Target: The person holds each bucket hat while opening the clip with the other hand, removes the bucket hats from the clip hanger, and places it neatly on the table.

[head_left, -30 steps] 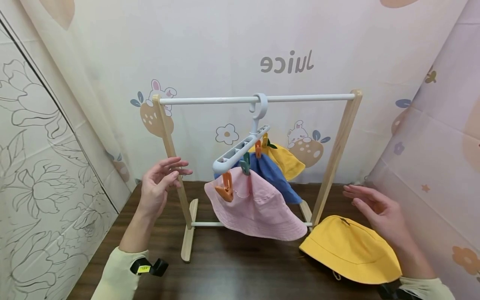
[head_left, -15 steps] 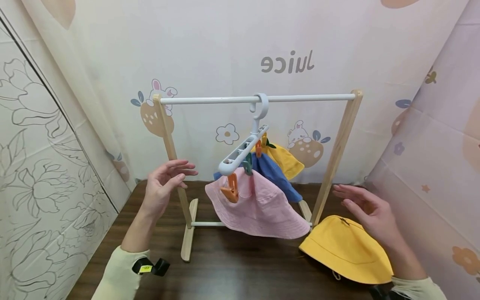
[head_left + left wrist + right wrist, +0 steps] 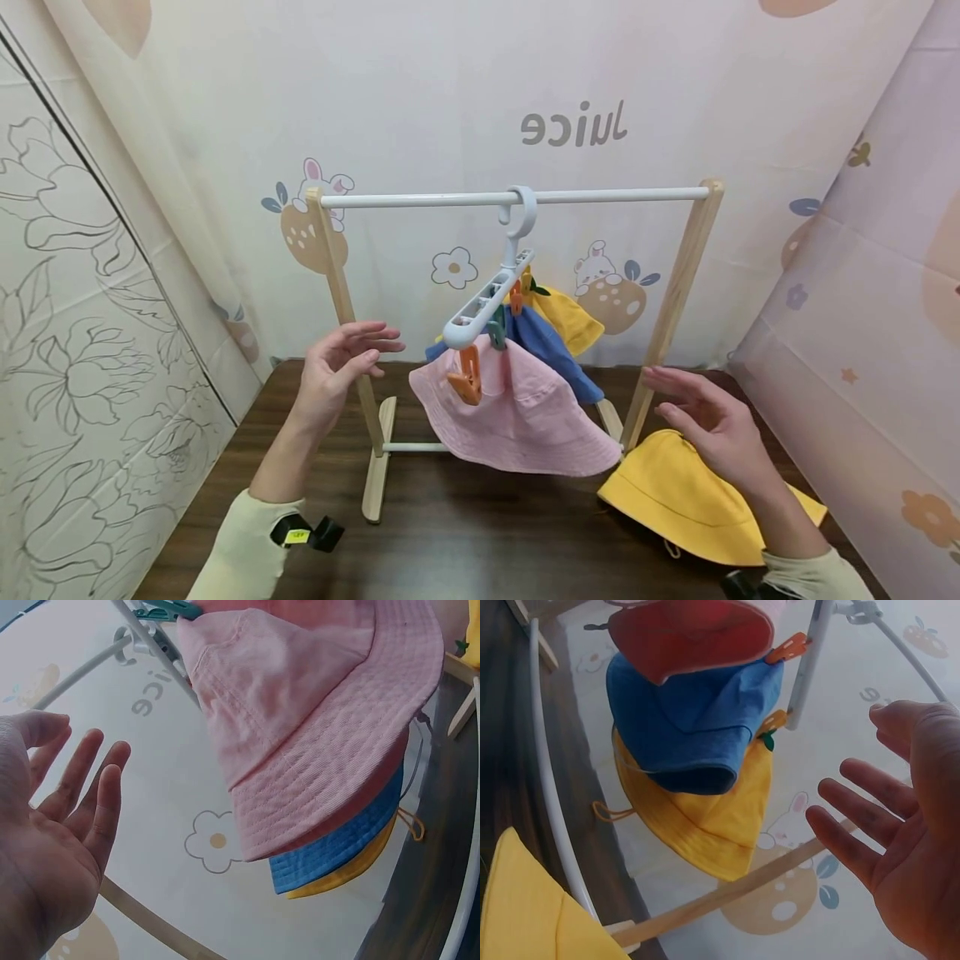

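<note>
A pale blue clip hanger point(image 3: 487, 300) hooks over the white rail of a small wooden rack. Clothespins on it hold a pink bucket hat point(image 3: 517, 408) in front, a blue hat point(image 3: 551, 350) behind, and a yellow hat point(image 3: 573, 312) farthest back. One orange clothespin point(image 3: 467, 377) hangs at the near end, in front of the pink hat. My left hand point(image 3: 333, 375) is in the air by the rack's left post, fingers relaxed, holding nothing. My right hand point(image 3: 716, 425) is loosely spread above a second yellow hat point(image 3: 690, 504) lying on the table, also holding nothing.
The rack's left post point(image 3: 337, 275) and right post point(image 3: 675, 308) frame the hanger. Its white top rail point(image 3: 420, 201) runs across, and a lower bar point(image 3: 412, 448) sits near the dark wood table point(image 3: 465, 542). Printed curtains enclose the back and sides.
The hanger has swung slightly, its near end shifting right with the orange clothespin. My left hand has drifted a little right; my right hand has moved left over the yellow hat.
</note>
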Demonstrator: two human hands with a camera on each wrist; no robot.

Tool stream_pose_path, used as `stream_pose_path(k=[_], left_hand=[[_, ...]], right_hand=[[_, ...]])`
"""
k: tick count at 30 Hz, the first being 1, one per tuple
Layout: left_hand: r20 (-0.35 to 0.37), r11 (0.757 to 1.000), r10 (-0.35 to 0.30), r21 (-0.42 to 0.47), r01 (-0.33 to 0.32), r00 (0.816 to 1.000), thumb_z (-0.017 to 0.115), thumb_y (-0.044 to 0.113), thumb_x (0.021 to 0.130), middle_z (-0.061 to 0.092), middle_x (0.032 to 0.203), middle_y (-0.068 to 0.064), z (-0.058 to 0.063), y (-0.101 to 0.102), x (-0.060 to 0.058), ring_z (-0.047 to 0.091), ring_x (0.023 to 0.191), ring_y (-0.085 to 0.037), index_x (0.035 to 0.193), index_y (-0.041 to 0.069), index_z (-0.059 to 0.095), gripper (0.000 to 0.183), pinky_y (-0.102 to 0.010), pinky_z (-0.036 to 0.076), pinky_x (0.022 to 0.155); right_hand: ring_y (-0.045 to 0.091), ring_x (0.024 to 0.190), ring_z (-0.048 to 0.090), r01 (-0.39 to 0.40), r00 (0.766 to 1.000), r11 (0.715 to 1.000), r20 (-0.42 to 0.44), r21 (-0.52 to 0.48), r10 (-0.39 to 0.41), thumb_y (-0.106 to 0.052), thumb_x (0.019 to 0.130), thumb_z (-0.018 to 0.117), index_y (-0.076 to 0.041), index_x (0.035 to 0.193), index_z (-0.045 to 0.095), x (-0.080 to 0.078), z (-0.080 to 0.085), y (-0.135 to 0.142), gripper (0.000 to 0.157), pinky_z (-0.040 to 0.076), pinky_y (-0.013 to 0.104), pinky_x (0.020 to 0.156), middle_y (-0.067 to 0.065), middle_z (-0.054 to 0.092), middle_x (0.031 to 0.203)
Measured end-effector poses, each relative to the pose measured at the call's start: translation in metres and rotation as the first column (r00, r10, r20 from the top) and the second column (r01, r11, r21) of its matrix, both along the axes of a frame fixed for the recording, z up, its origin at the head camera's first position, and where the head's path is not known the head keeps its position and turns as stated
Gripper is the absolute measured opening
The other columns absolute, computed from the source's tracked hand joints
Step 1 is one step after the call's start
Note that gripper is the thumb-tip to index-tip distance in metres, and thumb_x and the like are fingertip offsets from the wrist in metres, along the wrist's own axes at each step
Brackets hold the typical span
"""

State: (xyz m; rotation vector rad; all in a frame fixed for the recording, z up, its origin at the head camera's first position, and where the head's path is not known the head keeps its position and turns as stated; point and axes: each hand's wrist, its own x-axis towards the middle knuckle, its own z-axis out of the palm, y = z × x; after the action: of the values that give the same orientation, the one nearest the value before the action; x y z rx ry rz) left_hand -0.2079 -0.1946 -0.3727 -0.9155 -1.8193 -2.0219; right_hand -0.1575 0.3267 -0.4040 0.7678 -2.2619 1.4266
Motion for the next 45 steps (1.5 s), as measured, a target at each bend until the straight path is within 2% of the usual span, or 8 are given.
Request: stream_pose_path(k=[5, 9, 12, 19, 22, 28, 38, 45], left_hand=[[0.005, 1.0, 0.008, 0.002, -0.008, 1.0, 0.052, -0.013, 0.106, 0.083, 0.13, 0.009, 0.0, 0.0, -0.001, 0.082, 0.118, -0.008, 0.14, 0.012, 0.072, 0.047, -0.024, 0.065, 0.081], [0.007, 1.0, 0.006, 0.001, -0.006, 1.0, 0.052, -0.013, 0.106, 0.083, 0.131, 0.01, 0.0, 0.0, -0.003, 0.082, 0.119, -0.008, 0.14, 0.014, 0.072, 0.048, -0.023, 0.065, 0.083], [0.006, 1.0, 0.0, 0.002, 0.0, 1.0, 0.053, -0.013, 0.105, 0.083, 0.131, 0.01, -0.001, 0.002, -0.005, 0.082, 0.119, -0.008, 0.141, 0.01, 0.072, 0.047, -0.023, 0.065, 0.084], [0.026, 1.0, 0.007, 0.002, -0.007, 1.0, 0.054, -0.011, 0.106, 0.083, 0.131, 0.012, -0.004, 0.006, -0.007, 0.081, 0.12, -0.007, 0.139, 0.022, 0.074, 0.05, -0.023, 0.065, 0.084], [0.031, 1.0, 0.015, 0.005, -0.015, 0.999, 0.054, -0.01, 0.107, 0.083, 0.131, 0.011, -0.005, 0.005, -0.007, 0.081, 0.12, -0.007, 0.14, 0.02, 0.073, 0.048, -0.023, 0.065, 0.085], [0.028, 1.0, 0.015, 0.021, -0.016, 0.999, 0.053, -0.011, 0.107, 0.083, 0.131, 0.011, -0.006, 0.004, -0.009, 0.082, 0.12, -0.008, 0.138, 0.024, 0.074, 0.051, -0.025, 0.066, 0.085], [0.042, 1.0, 0.014, 0.02, -0.015, 0.999, 0.054, -0.01, 0.107, 0.083, 0.13, 0.012, -0.008, 0.007, -0.012, 0.082, 0.119, -0.007, 0.136, 0.027, 0.074, 0.051, -0.025, 0.067, 0.085], [0.044, 1.0, 0.001, 0.017, -0.002, 0.999, 0.055, -0.01, 0.106, 0.083, 0.13, 0.012, -0.009, 0.008, -0.013, 0.082, 0.119, -0.007, 0.137, 0.027, 0.074, 0.052, -0.025, 0.067, 0.086]], right_hand=[[-0.006, 0.138, 0.069, 0.034, 0.999, 0.998, -0.005, 0.056, -0.034, 0.021, 0.1, 0.066, 0.004, 0.158, 0.057, -0.001, 0.001, -0.011, 0.061, 0.059, 0.01, 0.1, -0.016, 0.07, 0.156], [-0.004, 0.139, 0.069, 0.0, 1.0, 0.999, -0.008, 0.036, 0.001, 0.021, 0.099, 0.066, 0.005, 0.16, 0.055, -0.004, 0.002, -0.02, 0.064, 0.058, 0.011, 0.101, -0.014, 0.07, 0.158], [-0.003, 0.14, 0.069, -0.041, 0.999, 0.999, -0.004, 0.007, 0.041, 0.022, 0.099, 0.065, 0.004, 0.161, 0.053, -0.006, 0.001, -0.028, 0.066, 0.059, 0.012, 0.101, -0.013, 0.07, 0.158], [0.001, 0.141, 0.07, -0.125, 0.992, 0.991, -0.017, -0.038, 0.124, 0.024, 0.097, 0.065, 0.005, 0.162, 0.051, -0.007, 0.0, -0.048, 0.069, 0.061, 0.015, 0.103, -0.009, 0.07, 0.159], [-0.001, 0.141, 0.069, -0.12, 0.993, 0.993, -0.006, -0.016, 0.12, 0.021, 0.098, 0.066, 0.002, 0.164, 0.05, -0.006, 0.002, -0.054, 0.07, 0.062, 0.016, 0.1, -0.015, 0.068, 0.16], [-0.001, 0.141, 0.069, -0.138, 0.99, 0.99, -0.021, -0.023, 0.137, 0.021, 0.096, 0.066, 0.002, 0.164, 0.048, -0.007, 0.002, -0.063, 0.073, 0.064, 0.018, 0.099, -0.009, 0.068, 0.162], [0.004, 0.142, 0.07, -0.207, 0.978, 0.973, -0.024, -0.096, 0.206, 0.027, 0.091, 0.067, 0.006, 0.171, 0.032, -0.005, 0.005, -0.085, 0.09, 0.065, 0.023, 0.1, -0.013, 0.066, 0.163], [0.002, 0.141, 0.069, -0.22, 0.975, 0.971, -0.045, -0.091, 0.217, 0.029, 0.089, 0.068, 0.005, 0.169, 0.035, -0.004, 0.007, -0.094, 0.09, 0.063, 0.021, 0.101, -0.012, 0.066, 0.162]])
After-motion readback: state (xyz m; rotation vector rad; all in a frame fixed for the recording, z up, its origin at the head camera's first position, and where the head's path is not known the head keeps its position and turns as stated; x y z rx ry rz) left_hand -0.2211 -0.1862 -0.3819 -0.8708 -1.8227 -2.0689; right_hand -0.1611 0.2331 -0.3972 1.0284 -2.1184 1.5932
